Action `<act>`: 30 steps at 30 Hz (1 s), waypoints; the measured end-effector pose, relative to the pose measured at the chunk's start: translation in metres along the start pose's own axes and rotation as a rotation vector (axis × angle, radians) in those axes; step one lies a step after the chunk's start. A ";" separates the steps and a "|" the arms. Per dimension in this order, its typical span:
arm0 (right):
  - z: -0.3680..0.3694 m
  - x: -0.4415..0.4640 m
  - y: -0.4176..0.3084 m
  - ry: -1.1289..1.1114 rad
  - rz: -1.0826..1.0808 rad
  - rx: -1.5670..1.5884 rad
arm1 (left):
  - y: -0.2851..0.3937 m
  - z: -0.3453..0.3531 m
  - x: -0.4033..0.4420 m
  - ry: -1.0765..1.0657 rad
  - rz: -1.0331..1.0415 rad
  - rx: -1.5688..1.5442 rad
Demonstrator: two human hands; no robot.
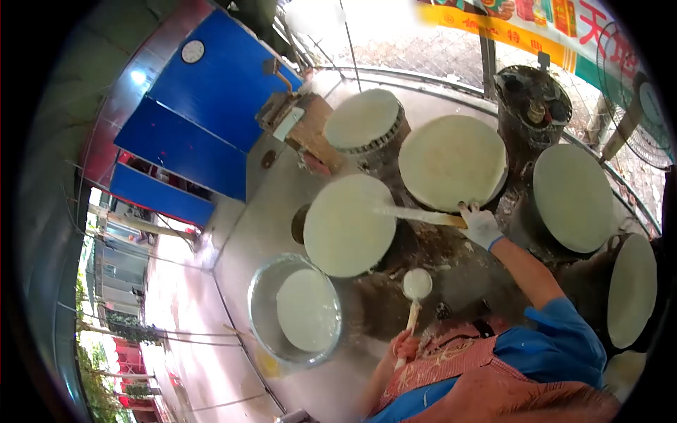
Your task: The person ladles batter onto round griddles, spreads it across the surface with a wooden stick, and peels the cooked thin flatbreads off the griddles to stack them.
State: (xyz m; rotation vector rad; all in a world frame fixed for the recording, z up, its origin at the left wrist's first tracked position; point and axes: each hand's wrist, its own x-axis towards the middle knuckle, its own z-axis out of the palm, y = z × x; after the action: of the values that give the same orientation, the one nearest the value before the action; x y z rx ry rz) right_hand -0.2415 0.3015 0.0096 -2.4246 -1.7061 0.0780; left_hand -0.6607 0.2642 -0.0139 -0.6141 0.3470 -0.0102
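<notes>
Right fingers (467,210) around the near end of the spatula (423,215)

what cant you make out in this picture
Head view, all of these:
- clock: too small and blurred to read the time
- basin: white liquid hides its bottom, so depth is unknown
- scraper in the right hand: far tip blurs into the pale surface
- left hand: its own fingers hide the palm on the ladle
- banner: cut off by the top edge
</notes>
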 end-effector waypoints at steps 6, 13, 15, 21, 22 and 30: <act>0.016 0.087 0.025 -0.153 -0.291 -0.071 | 0.018 0.018 -0.051 0.148 0.124 0.140; -0.066 0.166 0.101 0.447 -0.217 0.115 | 0.044 0.045 -0.061 0.195 0.239 0.218; -0.131 0.191 0.122 0.360 0.124 -0.018 | 0.046 0.054 -0.054 0.192 0.263 0.225; -0.256 0.272 0.213 0.554 0.108 -0.220 | 0.047 0.064 -0.011 0.122 0.311 0.186; -0.267 0.290 0.224 0.545 0.098 -0.276 | 0.044 0.066 -0.002 0.102 0.322 0.167; -0.289 0.379 0.179 0.411 -0.123 -0.470 | 0.005 0.121 0.035 0.522 0.631 0.467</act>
State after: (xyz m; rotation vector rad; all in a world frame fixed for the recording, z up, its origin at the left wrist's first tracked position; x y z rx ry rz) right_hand 0.0961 0.5654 0.2851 -2.3822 -1.8140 -0.8649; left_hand -0.5890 0.3323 0.0649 -0.0080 1.0015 0.3500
